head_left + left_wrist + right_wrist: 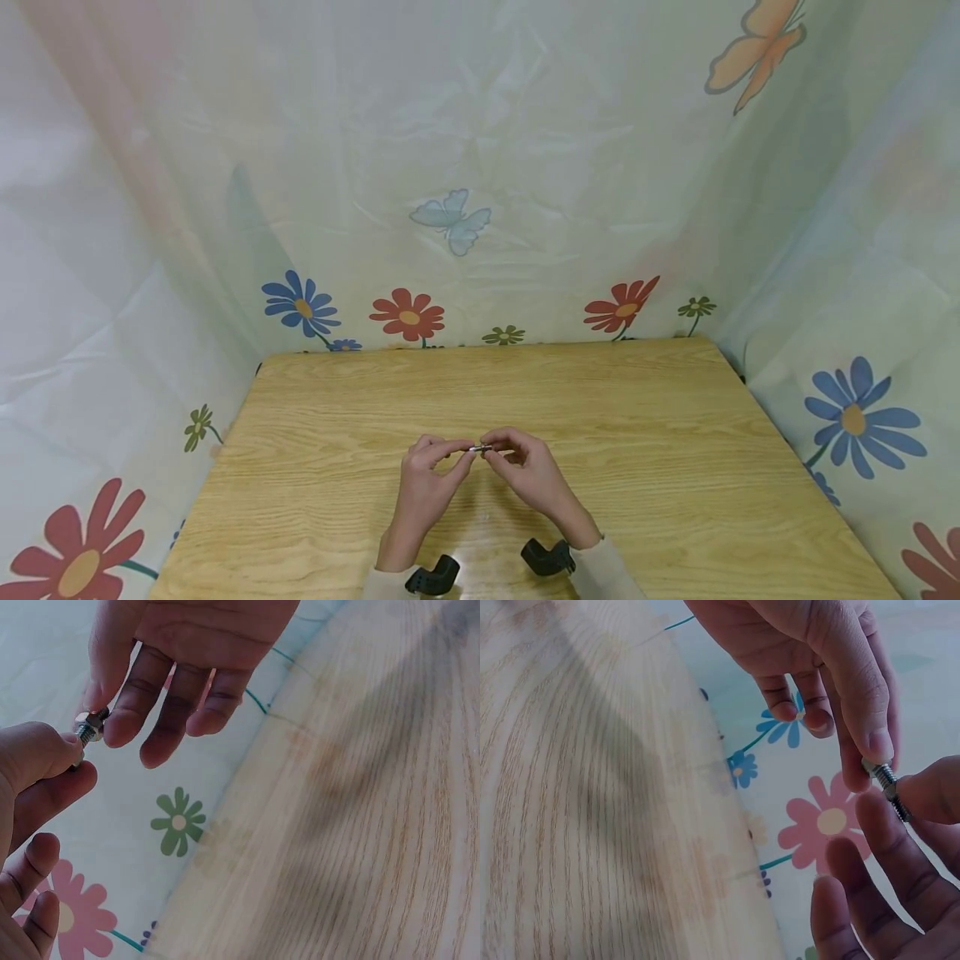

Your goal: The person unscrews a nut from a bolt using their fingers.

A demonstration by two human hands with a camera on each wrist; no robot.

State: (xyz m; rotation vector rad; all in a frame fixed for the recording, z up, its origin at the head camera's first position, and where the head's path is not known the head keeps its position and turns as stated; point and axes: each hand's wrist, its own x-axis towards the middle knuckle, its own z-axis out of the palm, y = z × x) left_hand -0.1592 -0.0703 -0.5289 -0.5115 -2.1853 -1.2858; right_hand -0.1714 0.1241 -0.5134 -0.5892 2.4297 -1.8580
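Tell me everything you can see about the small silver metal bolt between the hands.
The small, silvery, metallic bolt has a threaded shaft with a faceted nut partway along it, threads showing on both sides. It is held over the light-brown wooden table, roughly crosswise in the head view. The bare left hand pinches its mostly covered head end; the bare right hand holds it near the nut.

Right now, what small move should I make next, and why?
Probably a small turn of the nut with your right hand, your left hand holding the bolt steady: the nut sits partway along the thread, with bare thread showing on both sides.
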